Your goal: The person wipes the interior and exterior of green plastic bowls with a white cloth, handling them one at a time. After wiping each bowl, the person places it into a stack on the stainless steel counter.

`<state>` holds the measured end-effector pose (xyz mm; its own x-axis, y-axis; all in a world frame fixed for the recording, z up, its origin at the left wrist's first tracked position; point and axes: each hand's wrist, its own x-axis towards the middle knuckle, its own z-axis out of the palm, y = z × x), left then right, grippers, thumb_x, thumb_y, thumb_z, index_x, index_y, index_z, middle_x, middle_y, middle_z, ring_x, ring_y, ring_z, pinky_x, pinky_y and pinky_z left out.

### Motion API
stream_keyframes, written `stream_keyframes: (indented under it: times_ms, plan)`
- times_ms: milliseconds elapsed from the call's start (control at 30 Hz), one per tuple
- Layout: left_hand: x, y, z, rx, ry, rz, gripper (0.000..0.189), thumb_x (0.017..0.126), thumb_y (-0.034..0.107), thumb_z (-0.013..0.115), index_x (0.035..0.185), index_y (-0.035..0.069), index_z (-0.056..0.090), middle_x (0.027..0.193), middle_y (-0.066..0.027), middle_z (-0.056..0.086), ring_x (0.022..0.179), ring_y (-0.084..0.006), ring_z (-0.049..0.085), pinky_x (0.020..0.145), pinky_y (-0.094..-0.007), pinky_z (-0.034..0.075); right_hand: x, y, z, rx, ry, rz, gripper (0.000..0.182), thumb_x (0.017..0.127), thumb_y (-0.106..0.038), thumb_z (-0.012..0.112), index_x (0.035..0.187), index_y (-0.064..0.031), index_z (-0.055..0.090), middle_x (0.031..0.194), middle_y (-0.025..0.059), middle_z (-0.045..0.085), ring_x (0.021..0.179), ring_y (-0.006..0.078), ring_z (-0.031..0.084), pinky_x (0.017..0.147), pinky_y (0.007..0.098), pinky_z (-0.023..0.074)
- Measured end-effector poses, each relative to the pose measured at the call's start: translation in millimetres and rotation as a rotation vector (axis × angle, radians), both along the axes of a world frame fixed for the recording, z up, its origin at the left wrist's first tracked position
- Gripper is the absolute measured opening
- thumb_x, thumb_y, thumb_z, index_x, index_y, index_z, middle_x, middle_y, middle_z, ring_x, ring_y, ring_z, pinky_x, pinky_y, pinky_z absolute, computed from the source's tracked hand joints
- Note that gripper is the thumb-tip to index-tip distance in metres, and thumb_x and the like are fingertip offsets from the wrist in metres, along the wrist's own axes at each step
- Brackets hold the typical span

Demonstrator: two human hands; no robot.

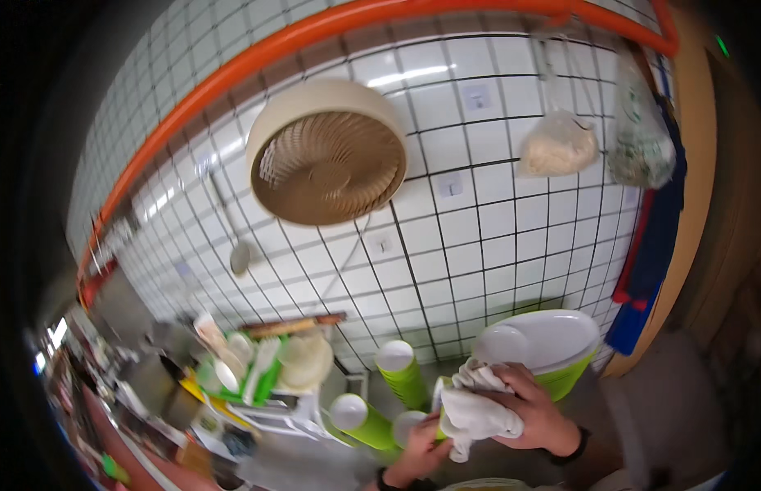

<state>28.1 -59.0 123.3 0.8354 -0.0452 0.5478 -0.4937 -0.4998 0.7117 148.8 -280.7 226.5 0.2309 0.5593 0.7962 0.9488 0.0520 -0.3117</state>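
My left hand grips a green bowl with a white inside, low in the middle of the view. A bunched white cloth is held in my right hand; it lies against the bowl and hides most of it. Just left of my hands rise stacks of matching green bowls, one stack near the wall and another closer to me. A third white-lined bowl shows partly behind my left fingers. Beyond my right hand sit large green-and-white oval dishes.
At left, a white rack carries a green tray, utensils and a round pale board. A beige fan, a ladle and a plastic bag hang before the tiled wall. An orange pipe crosses above.
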Motion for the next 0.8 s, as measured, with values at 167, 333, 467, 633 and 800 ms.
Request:
stream_keyframes:
  times_ms: [167, 333, 467, 633, 800]
  plan:
    - [12, -7, 12, -0.013, -0.076, -0.087, 0.034, 0.092, 0.014, 0.07, 0.124, 0.002, 0.067, 0.121, -0.0182, 0.071, 0.117, -0.041, 0.066, 0.107, -0.0467, 0.047, 5, -7, -19, -0.08, 0.136, -0.043, 0.064, 0.066, -0.016, 0.09, 0.126, -0.0042, 0.069, 0.138, 0.0186, 0.054, 0.121, 0.0423, 0.056, 0.103, 0.0495, 0.0476]
    - [7, -11, 12, -0.106, -0.121, -0.038, 0.034, 0.089, 0.011, 0.073, 0.121, 0.001, 0.068, 0.117, -0.0186, 0.072, 0.112, -0.0416, 0.067, 0.098, -0.0456, 0.053, 5, 0, -15, -0.106, 0.162, 0.019, 0.063, 0.067, -0.015, 0.089, 0.124, 0.0003, 0.068, 0.14, 0.0207, 0.052, 0.124, 0.0432, 0.054, 0.104, 0.0504, 0.0455]
    - [5, -7, 20, -0.043, -0.125, -0.005, 0.031, 0.09, 0.012, 0.073, 0.119, 0.001, 0.069, 0.115, -0.0195, 0.072, 0.112, -0.0416, 0.067, 0.098, -0.0464, 0.053, 10, 8, -17, -0.096, 0.121, -0.022, 0.062, 0.068, -0.015, 0.088, 0.125, -0.0009, 0.068, 0.14, 0.0211, 0.051, 0.123, 0.0443, 0.053, 0.104, 0.0518, 0.0443]
    - [15, 1, 21, 0.022, -0.132, -0.04, 0.031, 0.088, 0.012, 0.073, 0.117, 0.002, 0.069, 0.116, -0.0186, 0.071, 0.112, -0.0414, 0.066, 0.097, -0.0466, 0.054, 8, 16, -18, -0.15, 0.017, -0.168, 0.064, 0.067, -0.018, 0.089, 0.125, -0.0034, 0.068, 0.142, 0.0215, 0.048, 0.126, 0.0476, 0.05, 0.106, 0.0563, 0.0417]
    - [18, 7, 1, 0.043, -0.197, 0.026, 0.033, 0.087, 0.011, 0.074, 0.119, 0.002, 0.067, 0.117, -0.018, 0.071, 0.111, -0.0412, 0.066, 0.096, -0.0456, 0.055, -17, 44, -27, -0.119, -0.084, -0.116, 0.063, 0.067, -0.017, 0.088, 0.125, -0.0041, 0.067, 0.142, 0.0232, 0.047, 0.13, 0.0481, 0.047, 0.111, 0.0565, 0.0393]
